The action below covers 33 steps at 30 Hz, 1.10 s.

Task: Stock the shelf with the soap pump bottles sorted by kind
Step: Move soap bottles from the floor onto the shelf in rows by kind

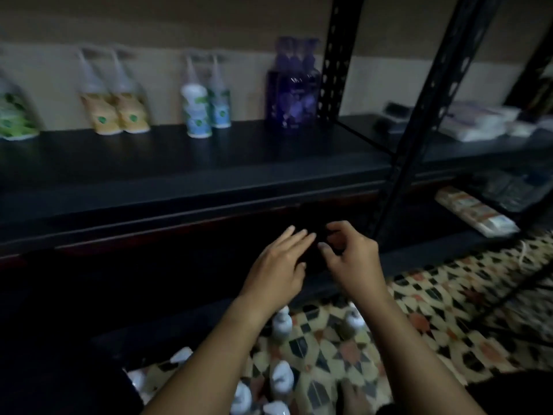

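On the dark shelf [209, 175] pump bottles stand along the back in groups: a green-labelled one [15, 115] at far left, two yellow ones [116, 112], two white-and-blue ones [205, 109], and dark purple ones [294, 94] by the upright. My left hand [278, 265] and my right hand [350, 259] hover side by side below the shelf's front edge, fingers apart and holding nothing. Several white-capped pump bottles [281, 375] stand on the floor under my forearms.
Black perforated uprights [419, 115] rise at the right of the shelf bay. The neighbouring bay holds white packets [478, 121] above and boxed goods [475, 211] lower down. The floor is patterned tile [449, 310].
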Motion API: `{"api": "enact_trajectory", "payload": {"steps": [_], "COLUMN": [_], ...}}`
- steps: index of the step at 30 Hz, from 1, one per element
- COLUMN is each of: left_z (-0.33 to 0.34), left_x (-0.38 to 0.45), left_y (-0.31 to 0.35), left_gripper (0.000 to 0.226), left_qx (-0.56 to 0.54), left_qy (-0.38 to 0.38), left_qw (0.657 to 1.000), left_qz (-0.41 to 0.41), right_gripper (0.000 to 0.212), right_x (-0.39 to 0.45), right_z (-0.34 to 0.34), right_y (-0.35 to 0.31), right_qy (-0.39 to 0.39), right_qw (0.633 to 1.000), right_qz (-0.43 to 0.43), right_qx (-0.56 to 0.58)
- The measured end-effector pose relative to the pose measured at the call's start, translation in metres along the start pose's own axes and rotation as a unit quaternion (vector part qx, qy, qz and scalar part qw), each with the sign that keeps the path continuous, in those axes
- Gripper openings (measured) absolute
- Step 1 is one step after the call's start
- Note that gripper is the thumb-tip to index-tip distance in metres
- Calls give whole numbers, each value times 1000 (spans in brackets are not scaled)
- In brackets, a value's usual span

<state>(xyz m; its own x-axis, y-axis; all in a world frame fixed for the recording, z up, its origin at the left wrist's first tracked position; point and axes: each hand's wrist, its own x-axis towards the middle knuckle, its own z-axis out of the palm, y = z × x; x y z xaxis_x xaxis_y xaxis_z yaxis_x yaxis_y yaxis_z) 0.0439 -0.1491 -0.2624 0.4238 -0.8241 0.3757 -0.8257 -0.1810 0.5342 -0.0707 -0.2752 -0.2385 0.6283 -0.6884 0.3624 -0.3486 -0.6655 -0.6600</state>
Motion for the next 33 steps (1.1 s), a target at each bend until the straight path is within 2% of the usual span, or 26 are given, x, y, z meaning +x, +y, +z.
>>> {"api": "enact_trajectory", "payload": {"steps": [4, 8, 11, 15, 18, 23, 28, 33], "left_z": [58, 104, 127, 149, 160, 174, 183, 193], "left_x": [-21, -39, -39, -29, -20, -12, -13, -20], "left_y": [-36, -73, -91, -107, -119, -141, -150, -143], "left_gripper": [62, 63, 63, 63, 59, 41, 36, 45], "left_qx": [-43, 17, 63, 103, 142, 146, 141, 143], "left_qy": [-113, -201, -247, -282, -315, -338, -308, -272], "left_qw": [982, 960, 945, 930, 916, 905, 905, 907], "left_qz": [-142, -192, -205, -211, -205, -210, -257, -286], "right_gripper": [43, 46, 52, 59, 55, 58, 45, 31], "right_x": [-24, -45, -54, -56, -50, -38, -39, -46], "right_z": [5, 23, 42, 68, 84, 103, 115, 122], "right_y": [84, 145, 178, 214, 230, 256, 273, 277], "right_qy": [-42, -45, -36, -37, -33, -61, -56, -33], "right_qw": [980, 943, 920, 897, 887, 875, 882, 887], "right_qz": [193, 329, 387, 440, 459, 478, 466, 459], "right_qx": [8, 39, 41, 37, 42, 35, 36, 51]}}
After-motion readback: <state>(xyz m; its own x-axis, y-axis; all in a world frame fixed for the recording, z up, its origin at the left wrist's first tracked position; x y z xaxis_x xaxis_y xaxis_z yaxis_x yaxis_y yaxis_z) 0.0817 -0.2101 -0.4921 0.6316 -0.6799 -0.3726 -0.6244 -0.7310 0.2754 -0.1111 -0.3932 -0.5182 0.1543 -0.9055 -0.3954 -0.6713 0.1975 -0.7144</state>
